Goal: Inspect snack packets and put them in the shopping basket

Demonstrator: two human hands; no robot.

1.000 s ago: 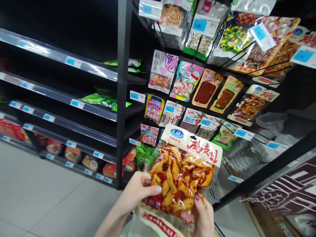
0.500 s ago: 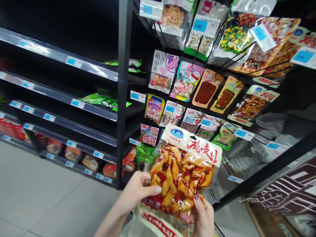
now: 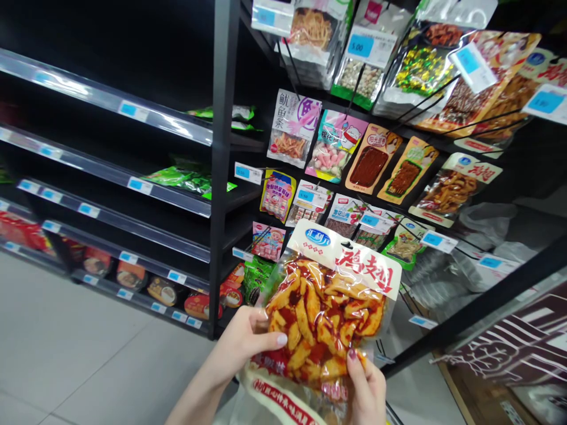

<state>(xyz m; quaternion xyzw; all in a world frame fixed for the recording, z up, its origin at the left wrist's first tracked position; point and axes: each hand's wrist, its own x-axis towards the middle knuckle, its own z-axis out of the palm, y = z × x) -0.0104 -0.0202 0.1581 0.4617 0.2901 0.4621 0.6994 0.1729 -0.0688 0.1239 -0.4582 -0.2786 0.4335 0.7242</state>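
Observation:
Both hands hold a clear snack packet (image 3: pixel 328 307) with a white header, a blue oval logo and red lettering. Reddish-brown sauced pieces fill its window. My left hand (image 3: pixel 248 339) pinches the left edge, its thumb flat on the front and its fingers behind. At the lower right, my right hand (image 3: pixel 367 383) grips the edge with its thumb on the front. Beneath the packet's lower part shows another clear packet (image 3: pixel 283 398) with a red banner; how it is held is hidden. A similar packet (image 3: pixel 456 189) hangs on the rack at the right.
Several snack packets (image 3: pixel 374 158) hang on black hooks with price tags ahead. To the left stand dark shelves (image 3: pixel 168 198) with green bags (image 3: pixel 186 179) and round bowls (image 3: pixel 166 292) low down. A black post (image 3: pixel 221 177) divides them. Clear plastic containers (image 3: pixel 438 280) and a cardboard box (image 3: pixel 482 389) sit at right.
The packet's top has shifted slightly up and tilted a little more toward me, so its header shows more plainly. Both hands keep their grip almost in place.

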